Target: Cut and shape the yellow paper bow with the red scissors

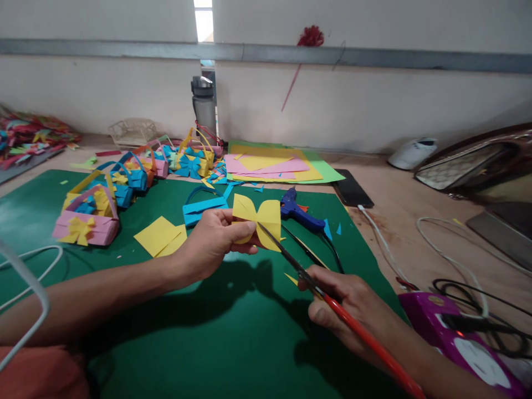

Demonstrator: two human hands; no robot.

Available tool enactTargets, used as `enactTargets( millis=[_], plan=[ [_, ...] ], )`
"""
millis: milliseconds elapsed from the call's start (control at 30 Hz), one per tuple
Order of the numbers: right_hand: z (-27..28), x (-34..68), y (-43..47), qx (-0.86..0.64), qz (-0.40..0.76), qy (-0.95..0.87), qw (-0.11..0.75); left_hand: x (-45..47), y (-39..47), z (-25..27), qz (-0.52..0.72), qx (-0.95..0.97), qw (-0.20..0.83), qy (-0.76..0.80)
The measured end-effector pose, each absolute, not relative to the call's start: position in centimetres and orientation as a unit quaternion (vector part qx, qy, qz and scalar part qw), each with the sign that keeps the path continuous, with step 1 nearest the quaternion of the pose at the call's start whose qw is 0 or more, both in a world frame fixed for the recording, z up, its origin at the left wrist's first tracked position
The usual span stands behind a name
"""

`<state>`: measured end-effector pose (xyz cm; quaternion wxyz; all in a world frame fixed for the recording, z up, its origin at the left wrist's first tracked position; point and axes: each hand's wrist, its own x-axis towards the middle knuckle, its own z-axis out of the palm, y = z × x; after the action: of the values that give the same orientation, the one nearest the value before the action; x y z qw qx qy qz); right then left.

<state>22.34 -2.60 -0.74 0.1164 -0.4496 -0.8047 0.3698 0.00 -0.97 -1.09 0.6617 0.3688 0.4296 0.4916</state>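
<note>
From the head camera, your left hand [211,241] pinches a folded yellow paper bow [257,217] between thumb and fingers, holding it up above the green cutting mat [233,343]. Your right hand [347,307] is closed around the red handles of a pair of scissors [307,280], whose blades reach up to the lower edge of the bow near its middle. How far the blades are parted is hard to tell.

This reads as the trimming step: the bow shape is already folded and you are cutting at its waist or edge. The next snip calls for a steady pinch close to the cut line, and for keeping your left fingertips clear of the blade tips.

On the mat, beyond the bow, lie a blue glue gun [300,211] and a flat blue paper strip [203,210]. A yellow paper square [160,236] lies left of your hand, and finished paper baskets [89,219] stand farther left.
</note>
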Motion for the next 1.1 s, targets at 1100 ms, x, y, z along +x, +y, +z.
enactTargets(
  millis=[1100],
  plan=[
    [-0.20, 21.51, -2.89, -0.478, 0.403, -0.770, 0.128, 0.19, -0.98, -1.30, 0.490, 0.370, 0.669, 0.419]
  ],
)
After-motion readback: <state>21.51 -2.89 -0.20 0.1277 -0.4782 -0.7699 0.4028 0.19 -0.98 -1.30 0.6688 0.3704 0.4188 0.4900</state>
